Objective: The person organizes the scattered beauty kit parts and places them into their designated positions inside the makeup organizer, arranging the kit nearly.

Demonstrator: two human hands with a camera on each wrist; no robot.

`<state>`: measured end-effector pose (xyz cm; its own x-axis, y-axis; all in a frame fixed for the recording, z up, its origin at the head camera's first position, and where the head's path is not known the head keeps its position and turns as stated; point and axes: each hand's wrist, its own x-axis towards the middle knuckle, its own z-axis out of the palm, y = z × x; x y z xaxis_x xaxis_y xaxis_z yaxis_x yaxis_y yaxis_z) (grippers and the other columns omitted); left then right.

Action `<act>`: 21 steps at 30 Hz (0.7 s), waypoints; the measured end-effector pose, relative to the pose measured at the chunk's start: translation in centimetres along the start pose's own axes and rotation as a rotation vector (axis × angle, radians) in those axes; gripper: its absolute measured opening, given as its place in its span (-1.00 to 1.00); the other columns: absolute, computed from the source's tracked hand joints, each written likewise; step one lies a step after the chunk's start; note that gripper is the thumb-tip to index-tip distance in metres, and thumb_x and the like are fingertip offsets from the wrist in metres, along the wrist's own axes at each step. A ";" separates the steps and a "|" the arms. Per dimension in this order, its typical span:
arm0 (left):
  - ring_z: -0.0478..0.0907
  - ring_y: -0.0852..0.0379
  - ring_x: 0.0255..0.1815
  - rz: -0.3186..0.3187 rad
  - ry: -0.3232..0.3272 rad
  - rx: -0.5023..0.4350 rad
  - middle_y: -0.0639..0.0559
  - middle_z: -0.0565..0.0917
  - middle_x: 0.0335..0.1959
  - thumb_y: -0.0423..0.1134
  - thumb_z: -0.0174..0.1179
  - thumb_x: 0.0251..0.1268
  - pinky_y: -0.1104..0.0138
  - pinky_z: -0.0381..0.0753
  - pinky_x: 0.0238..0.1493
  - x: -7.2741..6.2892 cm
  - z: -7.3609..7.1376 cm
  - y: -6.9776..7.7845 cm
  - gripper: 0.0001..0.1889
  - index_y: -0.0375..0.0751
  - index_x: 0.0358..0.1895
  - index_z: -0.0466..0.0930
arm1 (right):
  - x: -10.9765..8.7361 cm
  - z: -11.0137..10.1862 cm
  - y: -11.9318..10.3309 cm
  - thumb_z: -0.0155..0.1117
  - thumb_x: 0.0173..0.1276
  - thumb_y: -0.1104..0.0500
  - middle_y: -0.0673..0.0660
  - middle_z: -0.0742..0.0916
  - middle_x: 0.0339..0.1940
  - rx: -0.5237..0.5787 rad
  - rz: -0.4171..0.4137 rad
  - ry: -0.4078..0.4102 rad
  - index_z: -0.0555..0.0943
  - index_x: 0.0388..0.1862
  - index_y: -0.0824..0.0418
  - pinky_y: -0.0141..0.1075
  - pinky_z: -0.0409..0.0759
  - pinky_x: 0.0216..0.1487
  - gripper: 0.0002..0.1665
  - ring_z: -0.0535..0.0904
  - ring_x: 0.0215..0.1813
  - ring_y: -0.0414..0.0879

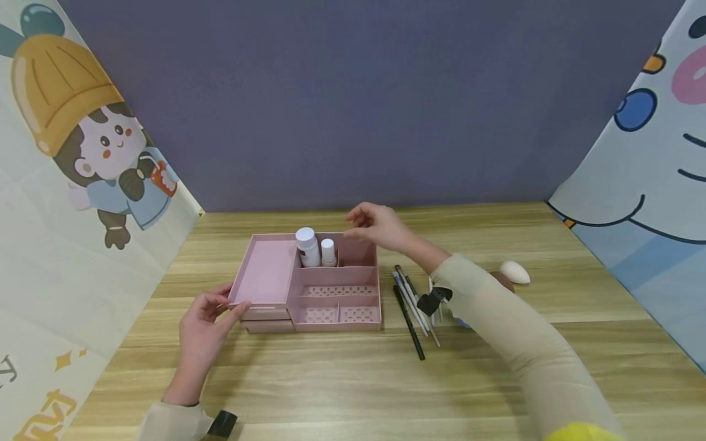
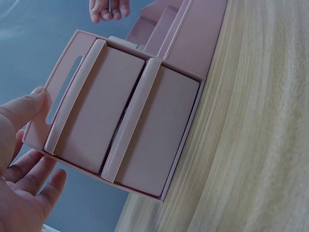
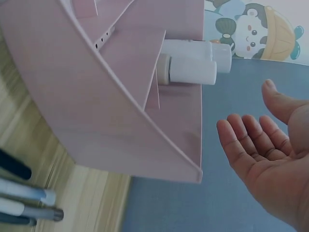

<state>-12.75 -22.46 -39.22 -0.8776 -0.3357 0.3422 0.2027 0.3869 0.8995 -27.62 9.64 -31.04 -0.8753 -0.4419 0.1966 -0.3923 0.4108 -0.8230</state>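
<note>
A pink desktop organizer (image 1: 268, 269) stands on the table, its two front drawers (image 2: 104, 108) pushed in. My left hand (image 1: 205, 324) holds its front left corner, thumb on the front edge and fingers by the side. In the back row stand a larger white bottle (image 1: 307, 248) and a smaller white-capped bottle (image 1: 328, 252). Above the organizer's back right corner is my right hand (image 1: 383, 226), fingers loosely bent, with nothing in it. The right wrist view shows that palm (image 3: 275, 179) apart from the organizer wall.
Right of the organizer lie several slim pens or brushes (image 1: 409, 306), including a black one (image 1: 409, 323). Farther right are a white egg-shaped sponge (image 1: 515, 272) and a brown item (image 1: 502, 280), partly behind my right sleeve. A dark panel (image 1: 375, 110) rises behind the table.
</note>
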 end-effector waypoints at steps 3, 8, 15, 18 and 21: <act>0.56 0.50 -0.08 -0.004 0.001 -0.005 0.08 0.65 0.02 -0.61 0.41 0.05 0.63 0.56 -0.04 0.0 0.1 -0.1 -0.71 -0.49 -0.28 0.43 | -0.6 -0.6 0.2 0.49 0.24 0.27 0.19 0.70 -0.22 -0.004 0.002 0.006 0.59 0.01 0.35 -0.23 0.69 -0.20 -0.60 0.62 -0.26 -0.05; 0.57 0.49 -0.07 -0.012 -0.001 -0.009 0.16 0.64 0.00 -0.60 0.41 0.05 0.62 0.56 -0.05 0.0 0.1 0.0 -0.71 -0.50 -0.27 0.43 | -1.5 -1.6 0.7 0.47 0.26 0.28 0.20 0.68 -0.21 0.001 -0.001 0.006 0.57 0.02 0.37 -0.30 0.68 -0.25 -0.60 0.61 -0.26 -0.03; 0.56 0.50 -0.08 -0.023 -0.006 0.009 0.06 0.65 0.03 -0.59 0.41 0.07 0.63 0.55 -0.04 0.0 0.0 0.0 -0.71 -0.49 -0.27 0.44 | -2.7 -2.6 1.7 0.44 0.28 0.30 0.22 0.67 -0.22 0.018 0.016 -0.002 0.55 0.04 0.41 -0.29 0.70 -0.26 -0.60 0.61 -0.28 -0.05; 0.56 0.51 -0.07 -0.031 -0.009 0.013 0.00 0.65 0.06 -0.58 0.41 0.08 0.63 0.55 -0.04 0.0 0.0 0.1 -0.71 -0.49 -0.26 0.43 | -3.3 -3.2 1.9 0.45 0.27 0.31 0.22 0.66 -0.22 0.016 0.019 0.005 0.54 0.05 0.41 -0.26 0.71 -0.25 -0.59 0.61 -0.28 -0.05; 0.55 0.51 -0.07 -0.039 -0.011 0.016 -0.06 0.65 0.08 -0.58 0.41 0.08 0.63 0.55 -0.03 0.0 0.0 0.1 -0.71 -0.49 -0.26 0.43 | -3.8 -3.7 2.3 0.44 0.27 0.34 0.23 0.65 -0.23 0.019 0.020 0.013 0.53 0.04 0.44 -0.17 0.73 -0.23 -0.58 0.60 -0.27 -0.04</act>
<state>-12.73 -22.45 -39.13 -0.8893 -0.3418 0.3038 0.1612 0.3875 0.9077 -26.21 15.22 -31.69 -0.8867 -0.4229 0.1866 -0.3690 0.4044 -0.8368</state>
